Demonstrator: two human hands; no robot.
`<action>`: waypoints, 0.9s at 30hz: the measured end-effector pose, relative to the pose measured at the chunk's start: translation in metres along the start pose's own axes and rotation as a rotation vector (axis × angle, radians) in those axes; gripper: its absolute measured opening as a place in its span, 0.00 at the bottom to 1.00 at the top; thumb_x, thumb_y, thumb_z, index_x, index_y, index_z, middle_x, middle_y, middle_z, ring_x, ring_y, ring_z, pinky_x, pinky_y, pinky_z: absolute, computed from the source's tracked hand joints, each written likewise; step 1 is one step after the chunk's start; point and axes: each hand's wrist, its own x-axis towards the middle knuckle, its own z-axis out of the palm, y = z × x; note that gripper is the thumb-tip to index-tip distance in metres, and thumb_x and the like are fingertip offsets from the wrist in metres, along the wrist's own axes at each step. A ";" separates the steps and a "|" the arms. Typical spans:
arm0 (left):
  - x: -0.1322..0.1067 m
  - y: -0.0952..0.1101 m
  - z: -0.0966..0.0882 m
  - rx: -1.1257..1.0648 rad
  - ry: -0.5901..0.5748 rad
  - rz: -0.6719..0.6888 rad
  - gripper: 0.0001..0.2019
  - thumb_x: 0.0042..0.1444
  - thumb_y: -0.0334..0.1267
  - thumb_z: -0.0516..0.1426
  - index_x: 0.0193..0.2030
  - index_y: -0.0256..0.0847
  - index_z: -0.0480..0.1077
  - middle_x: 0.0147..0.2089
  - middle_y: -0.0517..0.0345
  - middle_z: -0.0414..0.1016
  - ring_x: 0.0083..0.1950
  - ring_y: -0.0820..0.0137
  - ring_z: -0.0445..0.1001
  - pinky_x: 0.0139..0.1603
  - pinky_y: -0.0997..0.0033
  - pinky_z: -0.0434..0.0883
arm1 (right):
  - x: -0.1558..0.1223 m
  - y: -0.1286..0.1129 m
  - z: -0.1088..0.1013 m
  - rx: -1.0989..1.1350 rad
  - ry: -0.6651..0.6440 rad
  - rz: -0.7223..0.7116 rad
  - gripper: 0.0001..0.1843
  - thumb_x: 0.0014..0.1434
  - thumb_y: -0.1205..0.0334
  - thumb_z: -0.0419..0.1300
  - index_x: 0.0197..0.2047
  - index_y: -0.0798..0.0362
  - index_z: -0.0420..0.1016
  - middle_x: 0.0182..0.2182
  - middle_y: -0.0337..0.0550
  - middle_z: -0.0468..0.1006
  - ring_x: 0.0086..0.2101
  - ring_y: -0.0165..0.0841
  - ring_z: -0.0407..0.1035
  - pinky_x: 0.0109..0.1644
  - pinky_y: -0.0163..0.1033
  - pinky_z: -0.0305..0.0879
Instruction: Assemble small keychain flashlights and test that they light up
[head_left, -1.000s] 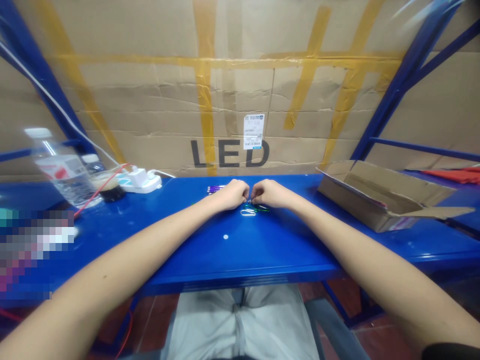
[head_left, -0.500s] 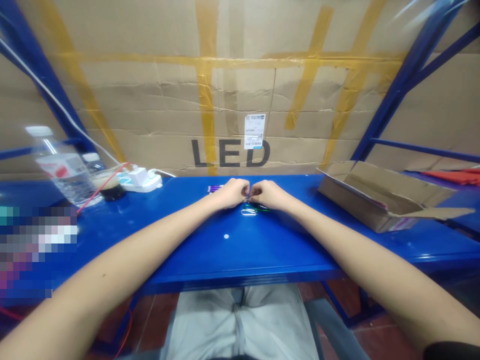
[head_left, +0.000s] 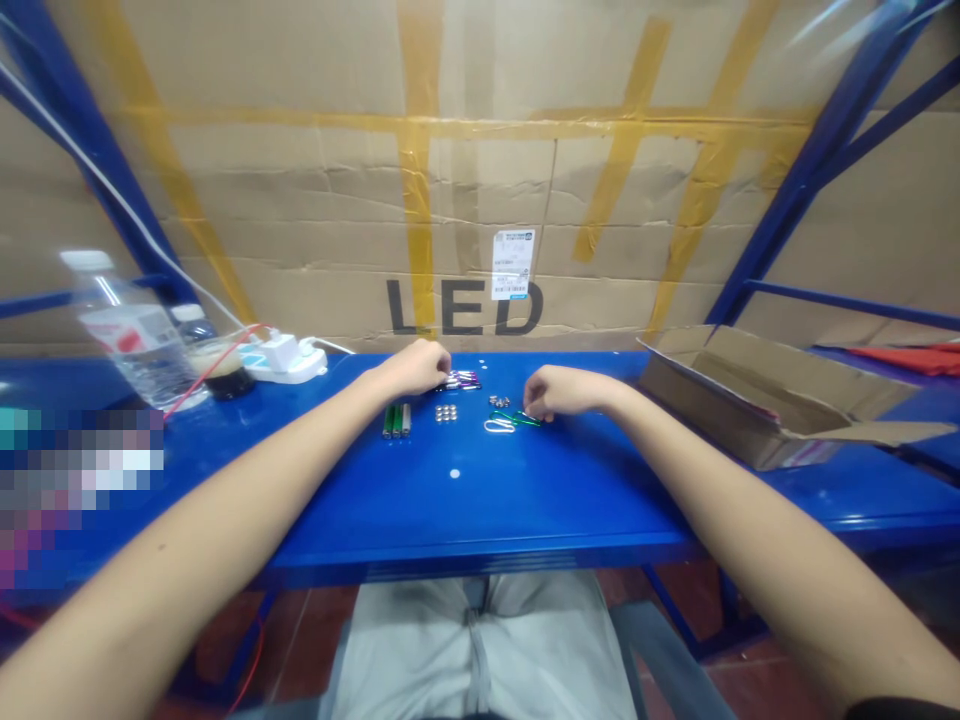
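My left hand (head_left: 416,367) is closed at the back of the blue table (head_left: 465,500), its fingertips at a bunch of purple pen-like tubes (head_left: 459,381). Whether it grips one is hidden. My right hand (head_left: 559,392) is curled shut beside a green carabiner clip (head_left: 519,418) and a white one (head_left: 497,426), touching the green one. Between the hands lie a few green tubes (head_left: 396,420), a cluster of small silver button cells (head_left: 447,412) and another small silver heap (head_left: 499,401).
An open cardboard box (head_left: 757,395) lies at the right. At the left stand a clear water bottle (head_left: 131,340), a dark cup (head_left: 217,372) and a white power strip (head_left: 289,358) with a red cable. Taped cardboard marked LED forms the back wall.
The hands were pinched together over the clips. My left hand has moved left and back to the purple tubes, uncovering the green tubes and button cells. My right hand stayed near the clips.
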 end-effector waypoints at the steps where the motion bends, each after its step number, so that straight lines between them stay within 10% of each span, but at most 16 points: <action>1: -0.001 0.000 0.000 0.004 -0.027 -0.010 0.06 0.51 0.32 0.57 0.32 0.39 0.77 0.35 0.52 0.80 0.35 0.66 0.75 0.35 0.70 0.65 | 0.001 0.000 0.002 0.011 -0.010 -0.020 0.04 0.50 0.69 0.61 0.29 0.55 0.78 0.26 0.43 0.80 0.29 0.35 0.74 0.34 0.37 0.65; 16: -0.002 0.004 -0.001 0.071 -0.136 -0.018 0.07 0.48 0.35 0.61 0.34 0.40 0.78 0.35 0.51 0.80 0.35 0.66 0.73 0.36 0.69 0.64 | 0.005 -0.005 0.009 0.198 0.037 -0.105 0.06 0.45 0.70 0.62 0.30 0.55 0.76 0.26 0.42 0.80 0.29 0.33 0.73 0.33 0.35 0.65; 22: -0.002 0.006 -0.002 0.081 -0.169 -0.053 0.06 0.46 0.35 0.60 0.32 0.40 0.76 0.34 0.53 0.79 0.33 0.67 0.73 0.34 0.69 0.63 | 0.005 -0.009 0.009 0.184 0.267 -0.208 0.03 0.50 0.68 0.59 0.29 0.55 0.75 0.27 0.41 0.79 0.29 0.32 0.71 0.35 0.37 0.65; 27: -0.006 0.007 -0.011 0.050 0.036 0.017 0.07 0.48 0.38 0.60 0.34 0.39 0.74 0.35 0.51 0.77 0.34 0.65 0.72 0.34 0.68 0.63 | 0.009 -0.011 0.018 0.147 0.507 -0.342 0.07 0.56 0.62 0.61 0.36 0.55 0.77 0.34 0.45 0.81 0.36 0.35 0.73 0.43 0.41 0.67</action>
